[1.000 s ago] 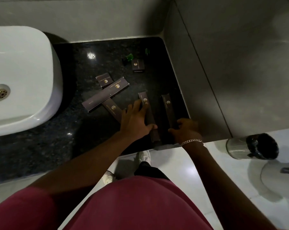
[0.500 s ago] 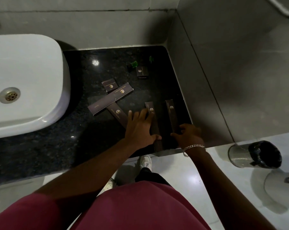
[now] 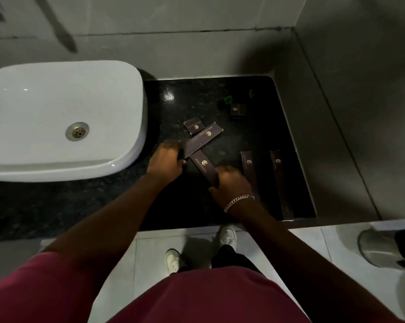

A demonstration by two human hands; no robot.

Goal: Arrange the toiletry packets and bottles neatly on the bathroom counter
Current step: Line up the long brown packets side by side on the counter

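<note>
Several dark brown toiletry packets with gold logos lie on the black granite counter [image 3: 103, 206]. My left hand [image 3: 167, 160] grips the near end of a long flat packet [image 3: 205, 139] that lies crossed over a second long packet [image 3: 205, 167]. My right hand [image 3: 231, 185], with a bracelet on its wrist, holds the near end of that second packet. Two long packets [image 3: 249, 169] [image 3: 279, 180] lie side by side at the right, parallel to the wall. A small square packet [image 3: 194, 127] sits behind the crossed pair. Another small box [image 3: 237, 110] and two little green bottles [image 3: 227, 100] [image 3: 251, 93] stand near the back corner.
A white basin [image 3: 57, 117] stands on the counter to the left. Grey tiled walls close the counter at the back and right. Below the counter's front edge are the tiled floor, my shoes and a metal bin [image 3: 383, 248] at the right.
Both hands left the two right-hand packets, which now lie parallel, and moved left onto the crossed pair. The camera tilted up, showing more wall.
</note>
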